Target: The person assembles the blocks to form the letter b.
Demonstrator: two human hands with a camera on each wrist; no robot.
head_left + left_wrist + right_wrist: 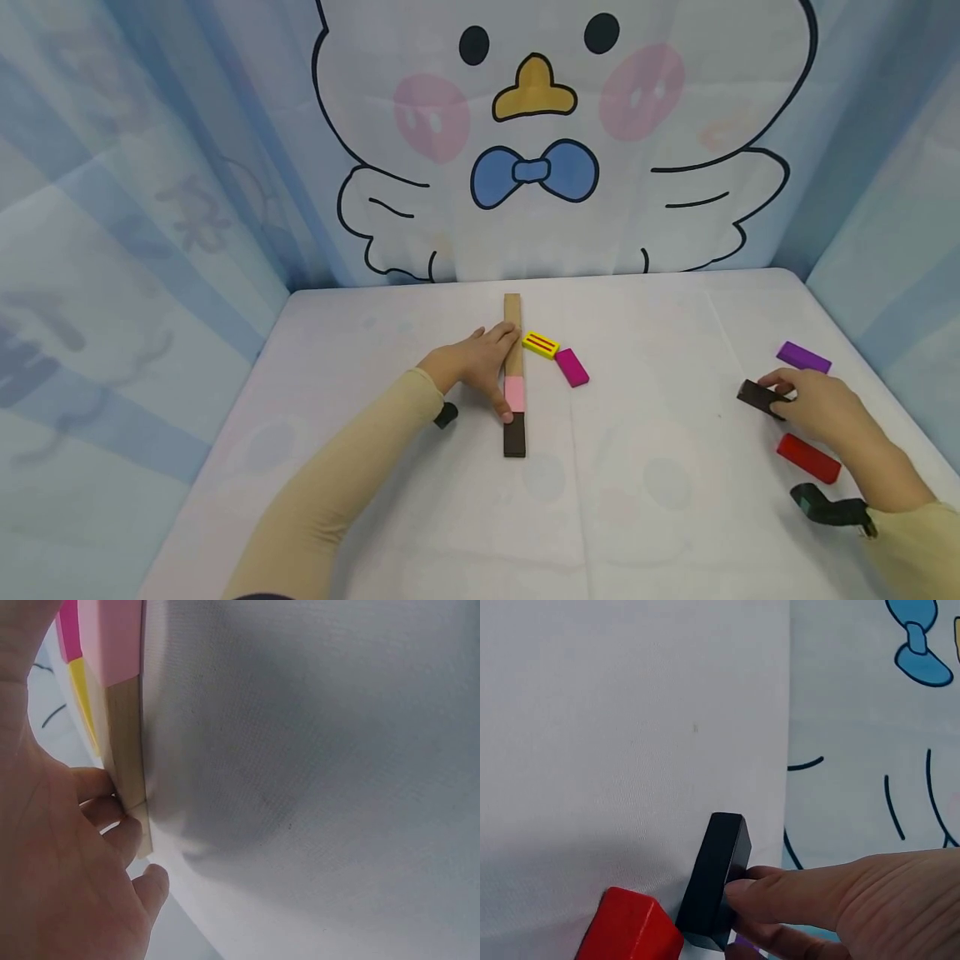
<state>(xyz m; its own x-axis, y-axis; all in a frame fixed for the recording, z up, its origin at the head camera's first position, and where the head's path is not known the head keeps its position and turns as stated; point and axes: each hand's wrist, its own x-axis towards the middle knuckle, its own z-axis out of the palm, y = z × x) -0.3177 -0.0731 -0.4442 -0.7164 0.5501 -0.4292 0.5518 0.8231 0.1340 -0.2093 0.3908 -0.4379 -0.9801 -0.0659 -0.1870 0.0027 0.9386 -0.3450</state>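
— White cloth covers the table (390,517), with a cartoon bird curtain (555,142) behind it. What sits at the left?

— The left hand (480,367), fingers laid out fairly straight, rests against the left edge of the row of blocks (513,375): plain wood blocks at the far end, then a pink block (514,394), then a dark brown block (514,436) nearest the person, all end to end in one line.

— And loose pieces?

— Just right of the row lie a yellow block (541,344) and a magenta block (572,367), flat and apart from the line. Well over to the right, a purple block (803,357) and a red block (807,458) lie flat too.

— The other hand?

— The right hand (821,408) pinches a black block (759,397) by its end, between purple and red; the wrist view shows it tilted up off the cloth.

— How far along?

— I'd judge partway: several blocks are lined up, five are not yet in the row.
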